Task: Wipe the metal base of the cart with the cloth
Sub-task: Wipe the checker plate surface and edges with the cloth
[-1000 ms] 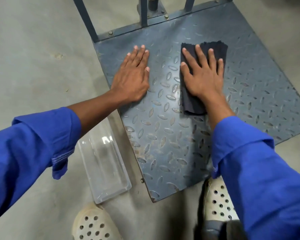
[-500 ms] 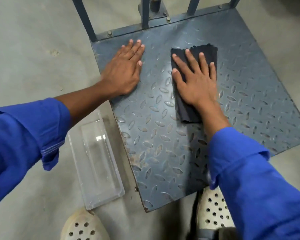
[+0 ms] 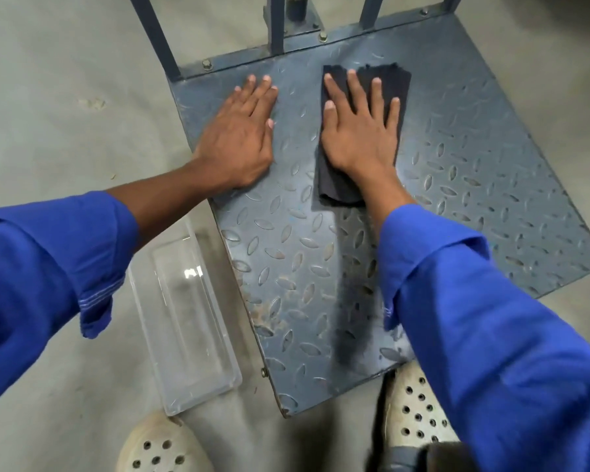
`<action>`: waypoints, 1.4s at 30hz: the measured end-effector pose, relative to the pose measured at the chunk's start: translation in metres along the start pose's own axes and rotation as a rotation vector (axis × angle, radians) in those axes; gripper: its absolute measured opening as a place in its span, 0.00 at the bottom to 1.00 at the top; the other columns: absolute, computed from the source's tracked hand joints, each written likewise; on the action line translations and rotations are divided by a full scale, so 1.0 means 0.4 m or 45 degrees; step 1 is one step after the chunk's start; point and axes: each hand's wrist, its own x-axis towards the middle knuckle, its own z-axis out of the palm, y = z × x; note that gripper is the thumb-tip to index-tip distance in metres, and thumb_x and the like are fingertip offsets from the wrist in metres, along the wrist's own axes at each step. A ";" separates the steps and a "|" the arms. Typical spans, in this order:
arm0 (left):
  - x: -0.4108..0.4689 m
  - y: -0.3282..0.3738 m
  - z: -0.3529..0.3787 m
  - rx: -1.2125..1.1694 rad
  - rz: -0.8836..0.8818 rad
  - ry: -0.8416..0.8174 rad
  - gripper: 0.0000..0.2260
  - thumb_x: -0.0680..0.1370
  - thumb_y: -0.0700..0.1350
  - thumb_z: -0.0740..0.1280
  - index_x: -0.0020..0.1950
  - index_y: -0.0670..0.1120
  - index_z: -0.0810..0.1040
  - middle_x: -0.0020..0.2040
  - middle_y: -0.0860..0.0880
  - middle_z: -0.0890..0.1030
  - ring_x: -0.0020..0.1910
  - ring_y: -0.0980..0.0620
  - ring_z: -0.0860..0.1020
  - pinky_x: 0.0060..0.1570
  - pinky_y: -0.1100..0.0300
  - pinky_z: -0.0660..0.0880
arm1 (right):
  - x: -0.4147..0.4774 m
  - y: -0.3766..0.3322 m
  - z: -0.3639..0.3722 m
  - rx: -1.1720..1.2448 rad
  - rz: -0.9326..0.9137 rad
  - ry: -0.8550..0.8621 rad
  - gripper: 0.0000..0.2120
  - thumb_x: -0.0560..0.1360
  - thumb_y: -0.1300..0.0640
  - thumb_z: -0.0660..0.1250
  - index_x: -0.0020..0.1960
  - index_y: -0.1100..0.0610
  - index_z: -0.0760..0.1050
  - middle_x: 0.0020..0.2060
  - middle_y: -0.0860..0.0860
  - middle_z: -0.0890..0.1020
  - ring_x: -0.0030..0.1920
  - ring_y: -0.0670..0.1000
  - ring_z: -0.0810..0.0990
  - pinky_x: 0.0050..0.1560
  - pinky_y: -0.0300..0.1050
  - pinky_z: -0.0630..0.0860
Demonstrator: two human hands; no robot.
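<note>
The cart's metal base (image 3: pixel 474 172) is a grey-blue tread plate lying low on the concrete floor. A dark folded cloth (image 3: pixel 394 80) lies flat on its far part, close to the back rail. My right hand (image 3: pixel 360 131) presses flat on the cloth with fingers spread, covering its middle. My left hand (image 3: pixel 242 137) rests palm down on the bare plate to the left of the cloth, near the plate's left edge, holding nothing.
Upright cart bars (image 3: pixel 150 32) rise from the bolted back rail (image 3: pixel 239 61). A clear plastic tub (image 3: pixel 184 321) lies on the floor by the plate's left edge. My two perforated shoes (image 3: pixel 413 407) stand at the plate's near corner.
Both hands have slid forward toward the back rail, and the cloth has moved with my right hand across the plate.
</note>
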 end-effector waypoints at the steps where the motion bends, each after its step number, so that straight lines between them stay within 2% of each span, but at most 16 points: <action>1: 0.002 0.001 0.001 -0.006 0.000 0.009 0.27 0.88 0.49 0.49 0.87 0.41 0.53 0.87 0.42 0.53 0.87 0.44 0.49 0.86 0.50 0.45 | -0.001 -0.045 0.010 -0.002 -0.062 -0.007 0.26 0.87 0.42 0.44 0.85 0.38 0.52 0.86 0.45 0.52 0.86 0.57 0.46 0.83 0.65 0.39; 3: 0.001 0.005 0.000 -0.015 0.003 0.016 0.27 0.88 0.48 0.49 0.87 0.40 0.53 0.87 0.41 0.54 0.87 0.44 0.50 0.86 0.49 0.46 | -0.051 -0.099 0.023 -0.005 -0.212 -0.003 0.26 0.87 0.43 0.44 0.86 0.41 0.53 0.86 0.45 0.54 0.86 0.57 0.48 0.83 0.64 0.41; 6: -0.003 0.001 0.003 0.026 -0.015 0.008 0.28 0.88 0.49 0.48 0.87 0.40 0.52 0.87 0.41 0.52 0.87 0.44 0.49 0.86 0.49 0.45 | -0.159 -0.038 0.027 -0.035 -0.302 0.025 0.26 0.87 0.41 0.46 0.85 0.39 0.56 0.85 0.42 0.58 0.86 0.55 0.51 0.84 0.62 0.45; 10: 0.001 -0.002 0.010 0.048 -0.057 0.020 0.29 0.88 0.52 0.46 0.87 0.42 0.50 0.88 0.43 0.51 0.87 0.45 0.47 0.85 0.50 0.44 | -0.101 0.081 -0.001 -0.037 -0.151 0.038 0.26 0.86 0.38 0.46 0.84 0.35 0.55 0.85 0.42 0.56 0.86 0.55 0.50 0.84 0.62 0.44; 13: 0.004 0.001 0.011 0.039 -0.067 0.010 0.29 0.88 0.51 0.47 0.87 0.40 0.50 0.87 0.42 0.51 0.87 0.45 0.47 0.86 0.50 0.44 | -0.013 0.013 0.004 0.010 -0.037 0.024 0.27 0.86 0.39 0.44 0.84 0.35 0.53 0.86 0.43 0.53 0.86 0.56 0.47 0.83 0.64 0.41; 15: 0.001 -0.003 0.013 0.030 -0.054 0.031 0.29 0.88 0.50 0.47 0.87 0.39 0.51 0.87 0.41 0.51 0.87 0.44 0.48 0.86 0.50 0.44 | -0.036 -0.049 0.029 -0.019 -0.153 0.023 0.27 0.86 0.40 0.45 0.85 0.36 0.53 0.86 0.43 0.54 0.86 0.56 0.48 0.83 0.64 0.41; 18: 0.005 -0.007 0.014 0.006 -0.041 0.040 0.29 0.87 0.49 0.48 0.87 0.39 0.51 0.87 0.40 0.51 0.87 0.43 0.48 0.85 0.50 0.44 | -0.043 -0.035 0.037 -0.024 -0.351 0.061 0.26 0.86 0.39 0.46 0.84 0.35 0.56 0.85 0.42 0.58 0.86 0.56 0.52 0.84 0.63 0.45; 22: 0.010 -0.014 0.015 0.005 -0.048 0.026 0.29 0.87 0.49 0.48 0.87 0.39 0.51 0.87 0.40 0.52 0.87 0.43 0.48 0.86 0.50 0.44 | 0.076 -0.025 0.002 0.025 -0.109 -0.016 0.27 0.86 0.38 0.45 0.84 0.35 0.53 0.86 0.43 0.54 0.86 0.56 0.47 0.83 0.64 0.41; 27: 0.017 -0.013 0.016 0.033 -0.051 0.035 0.28 0.87 0.48 0.49 0.86 0.39 0.52 0.87 0.40 0.53 0.87 0.43 0.49 0.86 0.49 0.45 | 0.083 -0.031 0.011 -0.044 -0.469 -0.061 0.26 0.86 0.38 0.44 0.84 0.33 0.52 0.85 0.40 0.54 0.86 0.54 0.48 0.84 0.62 0.43; 30: 0.020 -0.004 0.022 0.027 -0.074 0.035 0.28 0.88 0.48 0.48 0.87 0.39 0.51 0.87 0.41 0.52 0.87 0.43 0.48 0.86 0.49 0.44 | 0.130 -0.012 -0.018 -0.012 -0.204 -0.088 0.26 0.85 0.38 0.44 0.84 0.32 0.51 0.86 0.41 0.52 0.86 0.55 0.46 0.84 0.63 0.41; 31: 0.020 -0.006 0.024 0.035 -0.074 0.047 0.28 0.88 0.48 0.48 0.87 0.39 0.51 0.87 0.41 0.52 0.87 0.43 0.48 0.86 0.50 0.44 | 0.121 -0.023 -0.012 -0.033 -0.239 -0.092 0.26 0.85 0.38 0.44 0.84 0.32 0.50 0.86 0.41 0.52 0.86 0.55 0.46 0.84 0.63 0.41; 34: 0.024 -0.009 0.025 0.033 -0.072 0.043 0.28 0.88 0.48 0.49 0.87 0.39 0.50 0.87 0.41 0.51 0.87 0.44 0.47 0.85 0.50 0.43 | 0.114 -0.021 -0.003 -0.094 -0.561 -0.118 0.26 0.86 0.37 0.44 0.84 0.32 0.51 0.85 0.39 0.53 0.86 0.53 0.48 0.84 0.61 0.43; 37: 0.022 -0.004 0.022 0.013 -0.084 0.031 0.28 0.88 0.49 0.48 0.87 0.40 0.50 0.87 0.41 0.50 0.87 0.44 0.47 0.85 0.51 0.43 | 0.149 -0.011 -0.033 -0.026 -0.291 -0.117 0.26 0.86 0.38 0.44 0.84 0.32 0.51 0.85 0.40 0.52 0.86 0.54 0.47 0.84 0.61 0.40; 38: 0.023 -0.006 0.022 0.015 -0.074 0.038 0.28 0.88 0.49 0.48 0.87 0.40 0.50 0.87 0.41 0.51 0.87 0.44 0.47 0.85 0.51 0.43 | 0.140 -0.017 -0.030 -0.031 -0.283 -0.119 0.26 0.86 0.39 0.44 0.84 0.33 0.50 0.86 0.40 0.51 0.86 0.54 0.46 0.83 0.62 0.40; 41: 0.022 -0.012 0.018 0.005 -0.066 0.037 0.28 0.88 0.49 0.48 0.87 0.40 0.51 0.87 0.41 0.51 0.87 0.45 0.48 0.85 0.51 0.43 | 0.106 -0.010 -0.017 -0.084 -0.491 -0.142 0.25 0.86 0.38 0.44 0.84 0.32 0.51 0.85 0.38 0.52 0.86 0.52 0.47 0.84 0.60 0.42; 42: 0.020 -0.011 0.015 0.000 -0.073 0.032 0.28 0.88 0.49 0.48 0.87 0.40 0.50 0.87 0.41 0.51 0.87 0.45 0.48 0.85 0.51 0.43 | 0.100 0.000 -0.023 -0.044 -0.417 -0.130 0.25 0.86 0.38 0.45 0.84 0.32 0.51 0.85 0.38 0.53 0.86 0.52 0.47 0.84 0.60 0.41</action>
